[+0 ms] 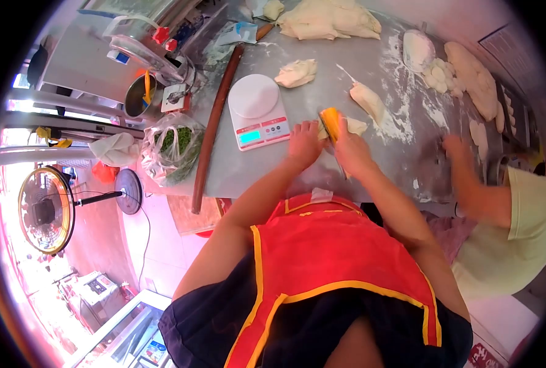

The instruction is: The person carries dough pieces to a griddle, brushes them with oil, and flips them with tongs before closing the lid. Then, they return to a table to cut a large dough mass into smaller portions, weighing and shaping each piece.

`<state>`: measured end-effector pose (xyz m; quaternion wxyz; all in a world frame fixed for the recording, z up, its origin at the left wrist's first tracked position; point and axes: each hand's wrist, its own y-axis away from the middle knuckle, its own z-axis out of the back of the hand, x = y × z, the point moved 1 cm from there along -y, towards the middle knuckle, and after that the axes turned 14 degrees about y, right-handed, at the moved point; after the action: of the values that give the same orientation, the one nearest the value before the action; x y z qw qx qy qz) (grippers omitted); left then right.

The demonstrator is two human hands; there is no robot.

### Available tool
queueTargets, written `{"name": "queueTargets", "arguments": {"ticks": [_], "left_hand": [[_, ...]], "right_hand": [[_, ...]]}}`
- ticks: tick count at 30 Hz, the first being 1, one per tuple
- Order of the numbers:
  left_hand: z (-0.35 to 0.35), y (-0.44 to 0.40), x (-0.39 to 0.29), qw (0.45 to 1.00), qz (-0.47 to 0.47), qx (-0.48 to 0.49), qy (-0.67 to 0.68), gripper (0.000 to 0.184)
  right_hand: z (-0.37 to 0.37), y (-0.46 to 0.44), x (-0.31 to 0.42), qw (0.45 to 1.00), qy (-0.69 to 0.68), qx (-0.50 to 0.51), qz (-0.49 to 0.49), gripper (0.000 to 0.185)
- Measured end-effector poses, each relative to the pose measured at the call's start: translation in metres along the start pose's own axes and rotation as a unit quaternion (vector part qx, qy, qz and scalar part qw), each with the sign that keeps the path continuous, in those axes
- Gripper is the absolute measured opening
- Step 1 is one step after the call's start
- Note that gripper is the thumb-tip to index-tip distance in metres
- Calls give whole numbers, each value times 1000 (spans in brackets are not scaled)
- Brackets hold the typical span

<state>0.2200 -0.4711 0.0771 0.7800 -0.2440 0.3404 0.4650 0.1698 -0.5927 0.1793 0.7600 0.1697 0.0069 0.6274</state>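
Observation:
My right hand (352, 152) grips a dough scraper by its orange handle (330, 124); the blade stands on edge against the metal table. Pale dough (356, 127) shows just to the right of the handle. Close on the left, my left hand (305, 145) has its fingers curled on a small piece of dough (322, 131), partly hidden by the scraper. A white kitchen scale (255, 101) with a lit display sits left of that hand. Beyond my hands lie a dough lump (297, 73) and a longer dough piece (368, 101).
A long wooden rolling pin (217, 126) lies along the table's left side, near a plastic bag of greens (176, 150). A large dough mass (328, 19) is at the back. On the right, a co-worker's arm (469, 178) reaches over the floury tabletop toward dough strips (479, 140).

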Motion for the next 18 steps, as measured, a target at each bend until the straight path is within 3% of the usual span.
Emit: {"name": "queueTargets", "arguments": {"ticks": [3, 6, 9, 11, 13, 16, 18], "left_hand": [[-2, -5, 0, 999, 36, 3, -29, 52], [1, -5, 15, 999, 8, -21, 35, 53], [39, -15, 30, 983, -50, -154, 81, 54], [84, -39, 40, 974, -37, -204, 93, 53], [122, -59, 52, 976, 11, -207, 64, 51], [142, -86, 92, 991, 66, -116, 13, 53], [142, -92, 116, 995, 29, -92, -36, 54]], "right_hand": [[-15, -23, 12, 1000, 27, -10, -1, 74], [-15, -41, 19, 999, 36, -28, 3, 74], [-11, -43, 20, 999, 31, -17, 5, 74], [-9, -43, 18, 999, 35, -20, 20, 74], [-4, -43, 23, 999, 40, 0, 4, 73], [-3, -41, 26, 999, 38, -6, 11, 72], [-6, -40, 24, 999, 39, -15, 11, 72]]}}
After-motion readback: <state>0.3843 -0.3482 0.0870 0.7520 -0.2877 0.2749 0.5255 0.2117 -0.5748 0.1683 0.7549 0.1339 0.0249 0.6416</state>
